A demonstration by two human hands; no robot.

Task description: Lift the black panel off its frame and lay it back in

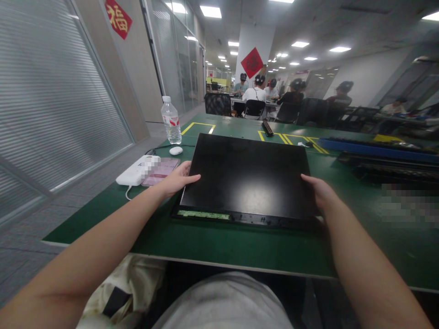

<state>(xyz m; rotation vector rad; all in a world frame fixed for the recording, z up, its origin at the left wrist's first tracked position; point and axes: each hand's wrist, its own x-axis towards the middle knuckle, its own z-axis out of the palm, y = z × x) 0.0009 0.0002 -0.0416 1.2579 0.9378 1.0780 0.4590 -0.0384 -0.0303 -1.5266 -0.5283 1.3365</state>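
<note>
A black display panel (247, 173) is in front of me over the green table, its dark glossy face up and toward me. Along its near edge runs a strip with a green circuit board (203, 214) at the left. My left hand (178, 178) grips the panel's left edge, thumb on the face and fingers behind it. On the opposite edge, my right hand (318, 192) holds it the same way, its fingers mostly hidden under the panel. Whether the panel's underside touches the table is hard to tell.
Left of the panel are a water bottle (171, 121), a small white case (176, 150), a phone (166, 170) and a white power bank (135, 171) with a cable. Dark strips and a blue piece (377, 148) lie at right. Yellow tape marks the green table (240, 249). People sit farther back.
</note>
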